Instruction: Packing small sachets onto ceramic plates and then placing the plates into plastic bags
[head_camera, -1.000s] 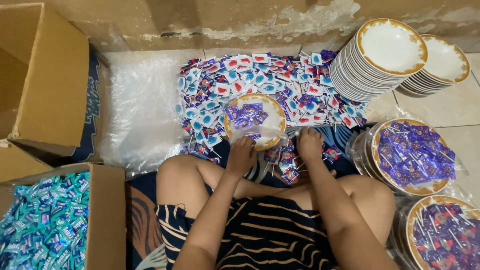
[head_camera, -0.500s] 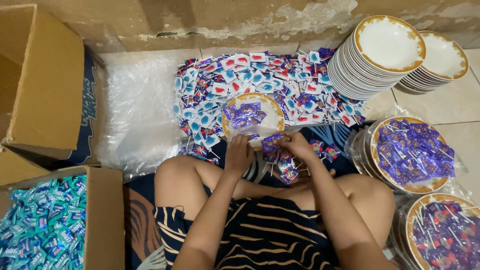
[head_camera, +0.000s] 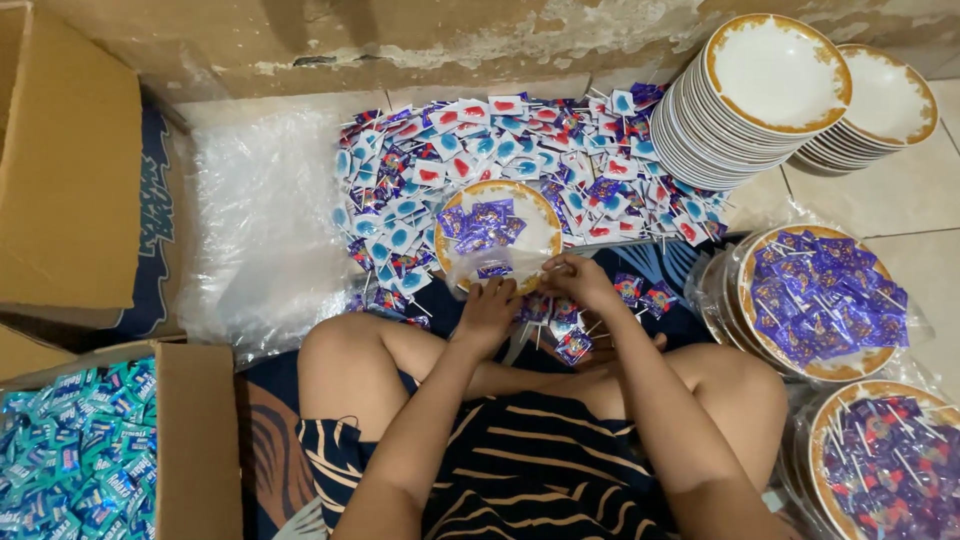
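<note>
The box of blue sachets (head_camera: 70, 455) is cut off by the left and bottom edges. The lower plate of purple sweets (head_camera: 890, 460) runs past the right and bottom edges. The left hand (head_camera: 487, 312) hides the near rim of the small plate (head_camera: 497, 232); whether its fingertips pinch anything is probably too small to tell.

We note a rough, patchy concrete wall (head_camera: 420, 35) along the top, its paint flaking. The floor (head_camera: 900, 200) is pale glossy tile with visible grout lines at right. Light is even and soft, and we see no hard shadows.
</note>
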